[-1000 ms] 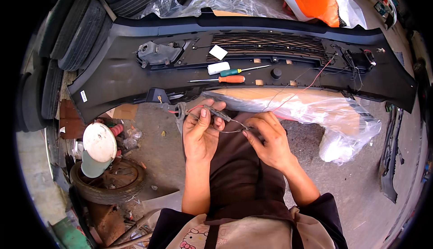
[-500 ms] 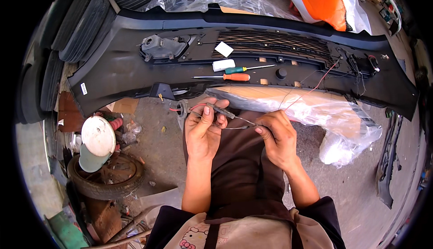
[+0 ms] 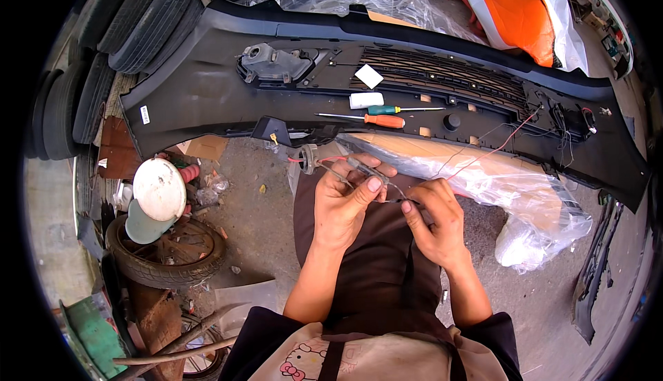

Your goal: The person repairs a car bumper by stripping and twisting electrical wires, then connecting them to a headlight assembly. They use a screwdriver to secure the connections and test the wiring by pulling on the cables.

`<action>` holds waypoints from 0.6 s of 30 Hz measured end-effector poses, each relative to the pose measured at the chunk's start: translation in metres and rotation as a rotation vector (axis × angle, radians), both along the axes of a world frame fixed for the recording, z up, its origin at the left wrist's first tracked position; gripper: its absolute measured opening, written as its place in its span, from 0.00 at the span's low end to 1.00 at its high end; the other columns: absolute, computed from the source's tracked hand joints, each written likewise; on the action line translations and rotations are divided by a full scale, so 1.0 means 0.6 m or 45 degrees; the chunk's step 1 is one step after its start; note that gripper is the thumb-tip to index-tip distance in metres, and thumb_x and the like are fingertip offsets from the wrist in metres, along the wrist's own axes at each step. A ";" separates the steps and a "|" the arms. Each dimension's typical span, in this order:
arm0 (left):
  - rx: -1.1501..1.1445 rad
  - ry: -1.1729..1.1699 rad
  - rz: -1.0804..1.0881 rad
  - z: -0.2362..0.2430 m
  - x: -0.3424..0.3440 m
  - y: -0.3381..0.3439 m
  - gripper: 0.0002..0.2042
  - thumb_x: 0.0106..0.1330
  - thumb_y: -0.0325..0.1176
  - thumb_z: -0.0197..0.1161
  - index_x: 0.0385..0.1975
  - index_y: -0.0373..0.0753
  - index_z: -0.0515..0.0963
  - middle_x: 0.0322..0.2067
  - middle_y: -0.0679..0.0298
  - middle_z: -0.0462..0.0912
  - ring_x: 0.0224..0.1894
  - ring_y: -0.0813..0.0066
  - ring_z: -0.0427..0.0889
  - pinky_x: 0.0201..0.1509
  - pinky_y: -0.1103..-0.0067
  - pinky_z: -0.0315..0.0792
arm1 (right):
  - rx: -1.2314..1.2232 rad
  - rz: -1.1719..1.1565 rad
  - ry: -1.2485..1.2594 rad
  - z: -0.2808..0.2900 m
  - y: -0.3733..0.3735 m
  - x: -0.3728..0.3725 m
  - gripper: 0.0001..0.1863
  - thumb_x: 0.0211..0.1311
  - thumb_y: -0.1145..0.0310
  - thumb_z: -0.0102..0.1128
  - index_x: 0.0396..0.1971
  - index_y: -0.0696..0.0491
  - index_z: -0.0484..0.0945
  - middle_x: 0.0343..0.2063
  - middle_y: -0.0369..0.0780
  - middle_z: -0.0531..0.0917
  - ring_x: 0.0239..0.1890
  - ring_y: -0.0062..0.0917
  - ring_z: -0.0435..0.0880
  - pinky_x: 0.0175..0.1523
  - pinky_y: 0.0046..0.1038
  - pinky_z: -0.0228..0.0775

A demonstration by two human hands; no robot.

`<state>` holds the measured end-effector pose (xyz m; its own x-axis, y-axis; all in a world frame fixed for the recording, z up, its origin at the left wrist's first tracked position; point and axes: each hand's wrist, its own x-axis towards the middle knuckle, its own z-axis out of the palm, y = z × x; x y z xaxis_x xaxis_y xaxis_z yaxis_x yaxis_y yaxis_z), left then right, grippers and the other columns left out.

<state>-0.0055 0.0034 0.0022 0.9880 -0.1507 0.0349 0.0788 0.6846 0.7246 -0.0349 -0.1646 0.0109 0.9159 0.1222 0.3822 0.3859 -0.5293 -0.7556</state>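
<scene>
1. So, largest: black bumper [image 3: 200,84], lying crosswise ahead of the person, inner side up, its right end lower in view than its left.
2. Plastic-wrapped panel [image 3: 494,198] next, at the bumper's near edge, mostly right of the hands.
3. Dark-clad lap [image 3: 359,250] below; both hands work above it.
4. Left hand [image 3: 342,205]: thumb and fingers grasping the connector, palm turned toward the right hand.
5. Right hand [image 3: 438,222]: thumb and index tips pinched on the thin wire, other fingers curled. Exact contact at the tips too small to read.
6. Green screwdriver [image 3: 384,110] and orange screwdriver [image 3: 384,121] lie side by side on the bumper; green's shaft points right, orange's left.
7. Grey ring-shaped part [image 3: 302,165]: just left of the left hand, red wire running from it toward that hand.
8. Dark slim connector [image 3: 364,168]: in the left fingers, above the lap. Long axis slants upper left to lower right; lower end points at the right fingertips. Partly covered by fingers.
9. Thin wire [image 3: 397,189]: leaves that lower end, drops to the right-hand pinch.
10. Versus half a second ago: hands closer together, wire span shorter, left thumb leaning further right. Screwdrivers unmoved on the bumper.
</scene>
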 end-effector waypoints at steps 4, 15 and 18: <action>0.035 -0.043 0.060 -0.001 -0.005 -0.005 0.06 0.63 0.22 0.60 0.39 0.34 0.75 0.39 0.55 0.79 0.37 0.70 0.80 0.38 0.77 0.74 | 0.003 0.030 -0.040 -0.001 -0.002 0.000 0.05 0.53 0.74 0.64 0.31 0.55 0.79 0.28 0.39 0.78 0.30 0.33 0.73 0.38 0.32 0.64; 0.068 -0.011 0.023 0.000 -0.007 0.003 0.09 0.62 0.23 0.61 0.41 0.32 0.75 0.37 0.50 0.80 0.33 0.71 0.80 0.37 0.79 0.74 | -0.079 0.064 -0.141 0.007 -0.013 -0.012 0.07 0.49 0.74 0.66 0.30 0.55 0.80 0.26 0.37 0.79 0.30 0.31 0.74 0.39 0.30 0.64; 0.109 -0.003 -0.032 0.014 -0.003 0.010 0.11 0.62 0.22 0.60 0.44 0.32 0.75 0.39 0.47 0.81 0.33 0.72 0.80 0.38 0.79 0.75 | -0.103 0.050 -0.141 0.007 -0.016 -0.015 0.09 0.47 0.73 0.68 0.31 0.55 0.80 0.27 0.37 0.79 0.31 0.31 0.74 0.39 0.30 0.64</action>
